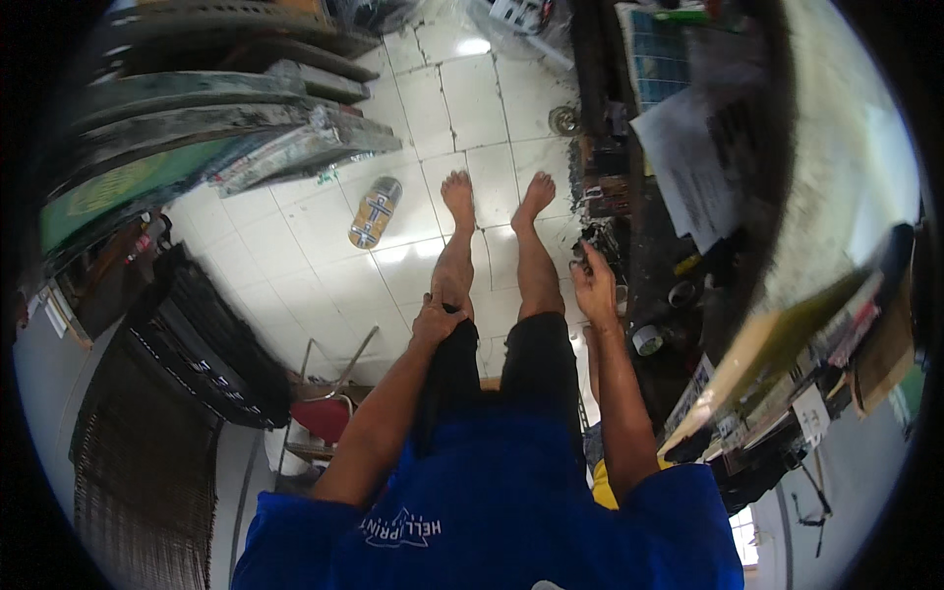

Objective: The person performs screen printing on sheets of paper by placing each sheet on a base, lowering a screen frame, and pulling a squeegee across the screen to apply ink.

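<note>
We see the left hand [439, 320] laid over the left knee at the hem of the black shorts [544, 359], its fingers bent; we cannot tell whether it pinches the cloth or only rests there. The right hand [597, 292] is raised beside the right knee, at least one finger stretched forward, its tip overlapping dark small clutter [610, 239] along the edge of the worktop on the right; we cannot tell whether it holds any of it. Farther along that worktop we find white sheets of paper [686, 167], and nearer us a pale roll [647, 340].

Below, both bare feet stand on the white tiled floor [324, 270]. Left of them lies an oblong tan piece [376, 212] with a blue-and-white pattern. Beyond it, we see flat panels [211, 118] stacked at the upper left, one of them green, and a red chair [322, 418] at the lower left.
</note>
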`<state>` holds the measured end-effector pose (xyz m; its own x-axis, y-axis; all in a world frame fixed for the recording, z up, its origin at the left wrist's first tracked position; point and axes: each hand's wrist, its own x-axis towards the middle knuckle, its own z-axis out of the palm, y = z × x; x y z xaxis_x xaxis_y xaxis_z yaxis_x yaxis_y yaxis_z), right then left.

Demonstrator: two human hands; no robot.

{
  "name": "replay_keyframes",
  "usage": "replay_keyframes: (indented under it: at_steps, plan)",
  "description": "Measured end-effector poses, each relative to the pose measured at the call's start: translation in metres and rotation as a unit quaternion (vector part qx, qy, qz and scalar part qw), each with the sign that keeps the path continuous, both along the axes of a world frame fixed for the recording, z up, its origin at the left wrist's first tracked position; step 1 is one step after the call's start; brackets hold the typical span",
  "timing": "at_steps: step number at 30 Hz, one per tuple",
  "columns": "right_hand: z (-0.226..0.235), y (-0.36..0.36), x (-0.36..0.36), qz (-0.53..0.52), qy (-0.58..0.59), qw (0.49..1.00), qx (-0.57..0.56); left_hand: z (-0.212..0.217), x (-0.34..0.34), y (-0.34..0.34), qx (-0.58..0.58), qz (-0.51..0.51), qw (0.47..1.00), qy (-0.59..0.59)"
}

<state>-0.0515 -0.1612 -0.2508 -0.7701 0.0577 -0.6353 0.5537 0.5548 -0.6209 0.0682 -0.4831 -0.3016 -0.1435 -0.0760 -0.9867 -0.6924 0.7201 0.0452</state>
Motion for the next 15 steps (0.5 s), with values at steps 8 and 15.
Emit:
replay_keyframes:
  at_steps: [8, 15]
  plan:
    - [-0.228, 0.035, -0.062, -0.12, 0.052, 0.976, 0.176, -0.09, 0.024, 0.011, -0.034, 0.003, 0.986, -0.162]
    - [-0.364, 0.119, -0.16, -0.204, 0.177, 0.925, 0.268, -0.11, 0.039, 0.015, -0.03, 0.046, 0.978, -0.199]
